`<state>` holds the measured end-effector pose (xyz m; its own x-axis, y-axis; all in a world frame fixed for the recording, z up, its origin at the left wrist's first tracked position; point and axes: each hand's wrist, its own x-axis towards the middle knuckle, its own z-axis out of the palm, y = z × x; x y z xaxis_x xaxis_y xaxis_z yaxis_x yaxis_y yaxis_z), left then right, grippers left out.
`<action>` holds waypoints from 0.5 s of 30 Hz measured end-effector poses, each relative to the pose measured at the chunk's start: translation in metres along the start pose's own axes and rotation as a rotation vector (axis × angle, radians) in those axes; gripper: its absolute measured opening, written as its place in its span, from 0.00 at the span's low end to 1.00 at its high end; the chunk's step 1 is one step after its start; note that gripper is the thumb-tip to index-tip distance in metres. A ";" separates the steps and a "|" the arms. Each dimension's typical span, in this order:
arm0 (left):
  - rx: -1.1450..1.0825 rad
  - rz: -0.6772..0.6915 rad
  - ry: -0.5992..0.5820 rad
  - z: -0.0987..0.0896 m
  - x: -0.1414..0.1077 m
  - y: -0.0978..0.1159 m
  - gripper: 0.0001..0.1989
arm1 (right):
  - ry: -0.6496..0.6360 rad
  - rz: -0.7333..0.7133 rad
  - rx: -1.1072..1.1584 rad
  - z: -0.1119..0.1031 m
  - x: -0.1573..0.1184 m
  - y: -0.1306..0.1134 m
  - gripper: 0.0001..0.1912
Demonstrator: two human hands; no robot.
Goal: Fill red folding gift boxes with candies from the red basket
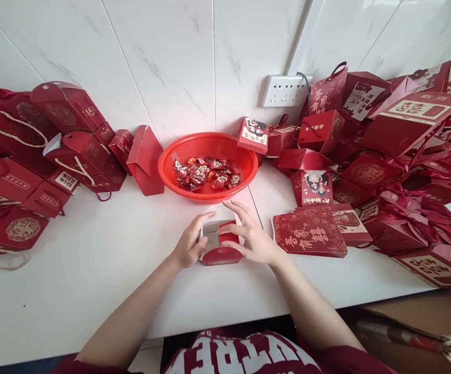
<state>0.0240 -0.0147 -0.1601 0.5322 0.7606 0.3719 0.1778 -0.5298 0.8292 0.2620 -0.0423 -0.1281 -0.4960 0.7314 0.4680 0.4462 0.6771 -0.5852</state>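
Note:
An open red gift box (pixel 222 256) with a pale inside stands on the white table, its rounded front flap towards me. My left hand (pixel 189 244) grips the box's left wall, the thumb at the inner edge and the fingers outside. Over the right side of the box, my right hand (pixel 251 236) has its fingers stretched and spread. A red piece (pixel 229 231) shows beneath those fingers; whether it is a flap or something inside, I cannot tell. Just behind the box is a red plastic basket (pixel 166 179) with several wrapped candies (pixel 200 174) in it.
Finished red gift boxes (pixel 89 161) are stacked at the left, and many more (pixel 366 171) are piled at the right. Flat red boxes (pixel 311 231) lie right of my hands. A small box (pixel 253 135) rests on the basket's rim. A power socket (pixel 286 91) is on the wall.

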 end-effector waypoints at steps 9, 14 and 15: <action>0.130 -0.177 0.144 -0.002 0.005 0.010 0.16 | -0.107 -0.016 0.009 0.011 0.000 -0.010 0.13; 0.234 -0.199 0.266 -0.002 0.004 0.014 0.17 | 0.153 0.035 0.058 -0.002 -0.002 -0.009 0.12; 0.253 -0.203 0.296 -0.002 0.003 0.014 0.17 | 0.206 0.062 0.059 -0.006 -0.003 -0.007 0.11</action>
<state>0.0263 -0.0186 -0.1465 0.2121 0.9140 0.3460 0.4708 -0.4058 0.7834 0.2652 -0.0484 -0.1216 -0.3034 0.7767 0.5520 0.4241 0.6288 -0.6517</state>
